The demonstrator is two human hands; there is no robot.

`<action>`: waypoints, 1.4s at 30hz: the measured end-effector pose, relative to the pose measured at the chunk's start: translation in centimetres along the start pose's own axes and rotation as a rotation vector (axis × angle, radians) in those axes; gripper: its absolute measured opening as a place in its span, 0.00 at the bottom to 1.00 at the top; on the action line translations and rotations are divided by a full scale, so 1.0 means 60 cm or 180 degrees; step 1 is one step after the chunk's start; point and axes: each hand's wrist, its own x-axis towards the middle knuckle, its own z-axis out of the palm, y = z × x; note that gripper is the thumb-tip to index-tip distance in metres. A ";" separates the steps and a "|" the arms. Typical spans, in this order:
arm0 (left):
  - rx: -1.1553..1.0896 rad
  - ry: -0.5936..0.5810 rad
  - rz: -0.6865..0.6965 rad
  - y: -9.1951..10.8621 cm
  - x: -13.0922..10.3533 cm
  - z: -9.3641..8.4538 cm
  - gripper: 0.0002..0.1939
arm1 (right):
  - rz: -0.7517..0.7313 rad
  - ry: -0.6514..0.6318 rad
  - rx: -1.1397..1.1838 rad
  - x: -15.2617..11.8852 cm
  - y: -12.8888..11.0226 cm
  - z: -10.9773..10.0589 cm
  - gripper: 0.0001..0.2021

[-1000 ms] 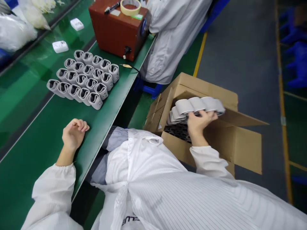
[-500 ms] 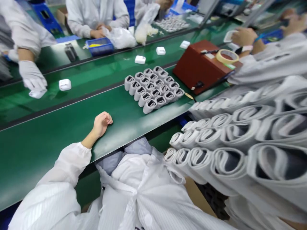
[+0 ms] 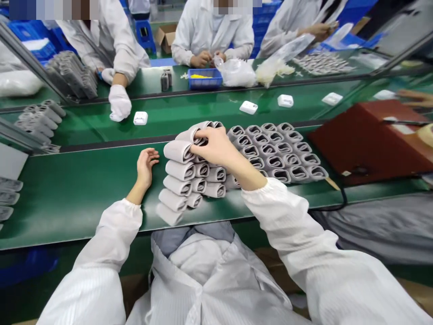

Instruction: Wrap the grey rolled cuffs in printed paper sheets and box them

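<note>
My right hand grips the upper end of a block of rolled grey fabric cuffs, thumb and fingers hooked into the top rolls. The block leans at a slant over the green bench; whether its underside touches the surface I cannot tell. Left of it, my left hand is raised just over the bench, empty, fingers loosely bent and apart. Close on the right, a second group of rolled grey cuffs stands on end in rows, partly hidden behind my right hand and wrist.
A reddish-brown box sits right of the rolls, with a cable at its corner. Beyond the bench, a green conveyor carries several white devices. Co-workers sit opposite, one with a gloved hand over the belt. More grey rolls lie left.
The block of rolled cuffs has come from the right side onto or over the bench, with my right hand now visible on it. My left hand has loosened its fingers. The view has turned left.
</note>
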 end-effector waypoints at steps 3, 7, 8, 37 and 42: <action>0.0570 -0.0128 0.0324 -0.011 0.001 -0.017 0.40 | 0.0064 -0.0234 -0.0037 0.016 0.046 0.021 0.30; 0.1483 -0.0413 0.0573 -0.007 0.000 -0.041 0.54 | 0.0289 -0.0235 -0.0419 -0.032 0.119 0.031 0.38; 0.1783 -0.0356 0.0576 -0.001 -0.003 -0.043 0.53 | 0.0423 -0.0288 -0.0424 -0.047 0.133 0.035 0.40; 0.3698 -0.2411 0.1691 0.132 -0.092 0.055 0.36 | 0.0134 0.0055 0.0842 -0.110 0.123 0.151 0.30; 0.4324 -0.2569 0.1315 0.114 -0.109 0.045 0.36 | 0.0476 0.0206 0.1275 -0.092 0.149 0.128 0.31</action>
